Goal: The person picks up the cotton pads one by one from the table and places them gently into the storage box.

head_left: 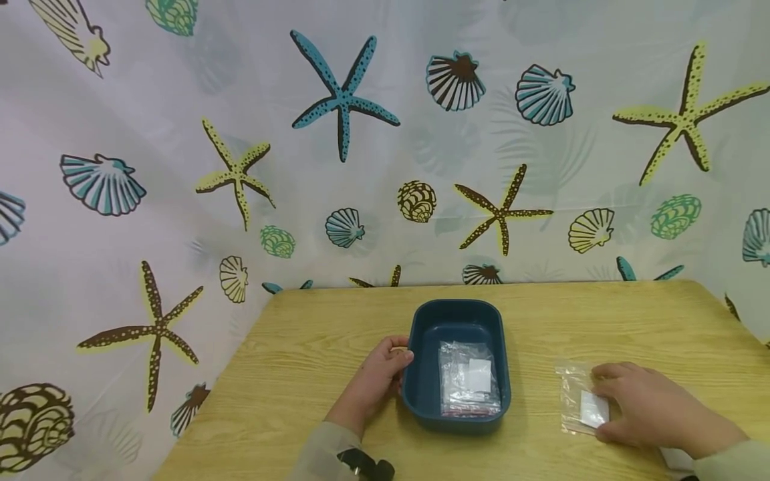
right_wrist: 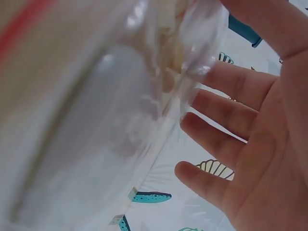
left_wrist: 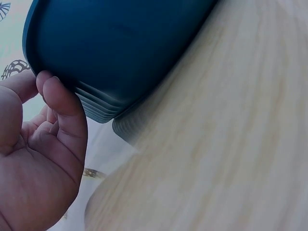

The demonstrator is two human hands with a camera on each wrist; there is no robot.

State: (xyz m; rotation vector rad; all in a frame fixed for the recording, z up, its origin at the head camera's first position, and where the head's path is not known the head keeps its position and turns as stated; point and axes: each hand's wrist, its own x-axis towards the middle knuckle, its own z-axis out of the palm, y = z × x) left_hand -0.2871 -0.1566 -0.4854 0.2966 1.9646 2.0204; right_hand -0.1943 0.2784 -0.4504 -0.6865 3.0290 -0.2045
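A dark blue plastic bin (head_left: 457, 427) stands on the table, with several clear zip bags (head_left: 469, 381) lying inside it. My left hand (head_left: 380, 371) holds the bin's left side, thumb and fingers at its rim; the left wrist view shows the bin's outer wall (left_wrist: 115, 43) close by. To the right of the bin, my right hand (head_left: 652, 404) pinches the right side of another clear zip bag (head_left: 574, 401) containing a small white packet (head_left: 594, 409). In the right wrist view this bag (right_wrist: 96, 130) looms near the camera, blurred, with a red strip.
The wood-grain table (head_left: 325, 321) reaches back to a white curtain (head_left: 385, 167) printed with shells and starfish. Part of a white item (head_left: 676, 459) shows below my right wrist, mostly hidden by the arm.
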